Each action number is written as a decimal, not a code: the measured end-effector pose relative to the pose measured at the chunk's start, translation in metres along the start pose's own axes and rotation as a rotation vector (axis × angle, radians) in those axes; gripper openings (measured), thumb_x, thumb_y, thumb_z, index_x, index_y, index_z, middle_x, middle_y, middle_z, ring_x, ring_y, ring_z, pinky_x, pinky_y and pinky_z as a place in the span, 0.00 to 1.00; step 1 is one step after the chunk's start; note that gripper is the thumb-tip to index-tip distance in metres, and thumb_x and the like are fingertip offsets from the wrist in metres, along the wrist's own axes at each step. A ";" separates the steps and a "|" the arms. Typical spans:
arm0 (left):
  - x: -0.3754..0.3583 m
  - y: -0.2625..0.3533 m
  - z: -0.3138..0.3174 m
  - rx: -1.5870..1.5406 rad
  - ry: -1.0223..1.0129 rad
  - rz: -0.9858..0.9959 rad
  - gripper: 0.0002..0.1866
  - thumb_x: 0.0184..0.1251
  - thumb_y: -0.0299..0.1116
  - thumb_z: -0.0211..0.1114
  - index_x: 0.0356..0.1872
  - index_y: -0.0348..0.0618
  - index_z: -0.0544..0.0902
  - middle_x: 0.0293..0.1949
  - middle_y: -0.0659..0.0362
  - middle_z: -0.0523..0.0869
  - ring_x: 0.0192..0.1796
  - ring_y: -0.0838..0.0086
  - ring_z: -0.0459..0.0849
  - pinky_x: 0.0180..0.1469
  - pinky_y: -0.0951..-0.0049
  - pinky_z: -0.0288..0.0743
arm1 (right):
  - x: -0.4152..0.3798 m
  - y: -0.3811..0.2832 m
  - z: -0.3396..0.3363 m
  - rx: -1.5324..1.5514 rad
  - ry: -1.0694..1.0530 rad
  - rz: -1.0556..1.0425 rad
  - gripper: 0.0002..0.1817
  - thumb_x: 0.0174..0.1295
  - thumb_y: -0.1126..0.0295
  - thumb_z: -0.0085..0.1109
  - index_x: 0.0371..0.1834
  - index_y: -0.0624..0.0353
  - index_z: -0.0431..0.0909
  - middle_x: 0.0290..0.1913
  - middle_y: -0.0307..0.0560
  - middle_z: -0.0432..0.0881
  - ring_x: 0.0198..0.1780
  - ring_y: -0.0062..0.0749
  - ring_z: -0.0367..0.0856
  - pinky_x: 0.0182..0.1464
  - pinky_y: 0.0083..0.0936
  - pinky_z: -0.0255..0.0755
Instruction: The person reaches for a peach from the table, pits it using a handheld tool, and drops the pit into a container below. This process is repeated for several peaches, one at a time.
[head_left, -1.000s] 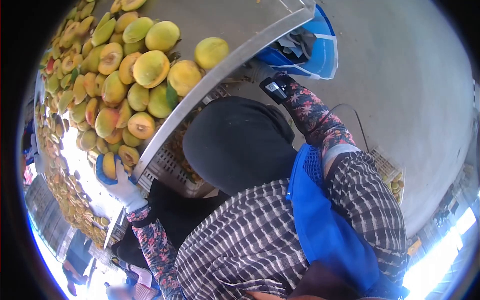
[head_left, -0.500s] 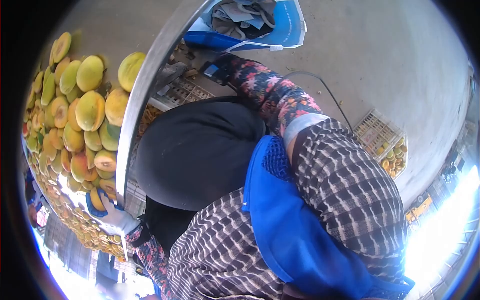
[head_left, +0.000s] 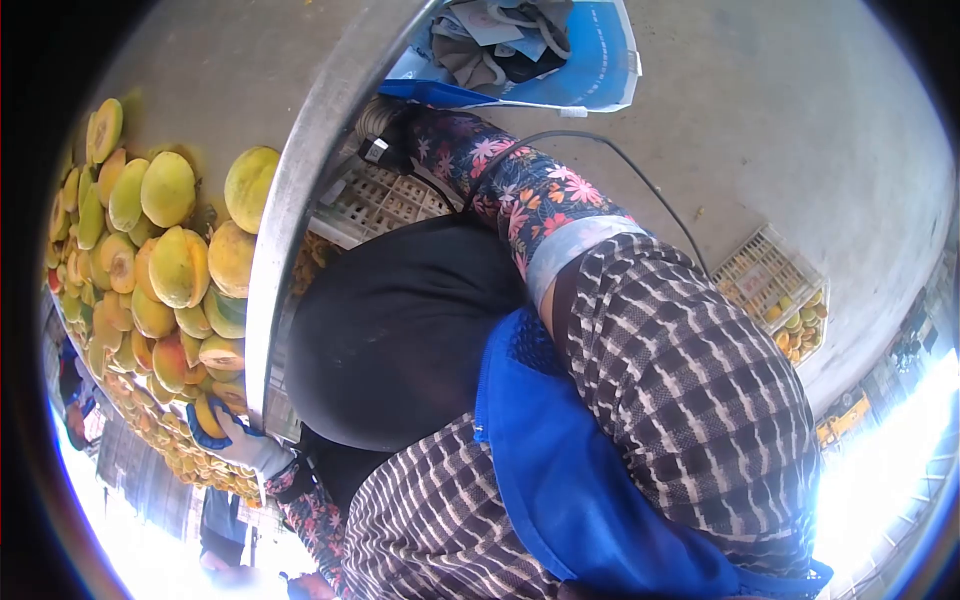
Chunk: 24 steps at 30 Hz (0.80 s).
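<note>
The left hand (head_left: 238, 446), in a white glove with blue coating, closes its fingers around one yellow fruit (head_left: 208, 416), beside the lower end of the table's smooth metal rim (head_left: 283, 195). The right hand (head_left: 374, 118), in ribbed grey fabric, is partly hidden beyond the rim's upper stretch; its grip cannot be told. One black device (head_left: 384, 155) with a small pale label sits by that wrist, near one thin dark cable (head_left: 640, 172).

Smooth, rounded green-yellow fruits (head_left: 168, 190), some halved with orange flesh, heap along the table's rim, too many to count. Two large ones (head_left: 252, 188) lie close to its upper part. Below the rim is a slatted plastic crate (head_left: 385, 203); another slatted crate (head_left: 765, 268), holding small fruit pieces (head_left: 798, 335), stands on the flat grey floor (head_left: 760, 120). One glossy blue-and-white bag (head_left: 597, 70) holds crumpled grey cloth (head_left: 463, 60) near the table's top corner.
</note>
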<state>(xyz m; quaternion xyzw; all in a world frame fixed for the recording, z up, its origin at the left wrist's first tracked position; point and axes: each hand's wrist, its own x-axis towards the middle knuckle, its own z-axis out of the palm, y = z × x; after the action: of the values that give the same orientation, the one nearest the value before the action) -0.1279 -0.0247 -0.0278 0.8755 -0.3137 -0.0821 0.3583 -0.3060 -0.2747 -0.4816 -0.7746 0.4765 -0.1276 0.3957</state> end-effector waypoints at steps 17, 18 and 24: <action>-0.003 0.013 0.003 0.120 0.039 0.070 0.20 0.69 0.31 0.63 0.57 0.31 0.74 0.55 0.51 0.80 0.55 0.67 0.79 0.58 0.69 0.74 | -0.118 0.019 -0.051 -0.427 -0.328 -0.131 0.25 0.66 0.62 0.49 0.68 0.31 0.70 0.66 0.45 0.72 0.69 0.39 0.68 0.66 0.37 0.66; -0.003 0.019 0.004 0.195 0.026 0.115 0.20 0.69 0.32 0.63 0.57 0.32 0.75 0.55 0.52 0.80 0.54 0.67 0.80 0.57 0.70 0.75 | -0.118 0.034 -0.044 -0.370 -0.372 -0.113 0.23 0.66 0.62 0.49 0.65 0.32 0.74 0.64 0.46 0.74 0.67 0.39 0.70 0.65 0.36 0.68; 0.007 -0.054 -0.008 -0.111 0.120 0.074 0.29 0.60 0.28 0.71 0.62 0.39 0.69 0.56 0.54 0.76 0.57 0.66 0.76 0.64 0.64 0.70 | -0.173 0.001 -0.177 -0.255 -0.632 -0.184 0.29 0.69 0.62 0.48 0.75 0.42 0.59 0.39 0.63 0.82 0.41 0.50 0.83 0.44 0.44 0.75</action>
<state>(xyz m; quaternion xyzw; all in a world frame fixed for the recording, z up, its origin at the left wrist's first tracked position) -0.0930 0.0048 -0.0581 0.8456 -0.3187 -0.0337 0.4270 -0.4977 -0.2165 -0.3355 -0.8588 0.2708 0.1439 0.4105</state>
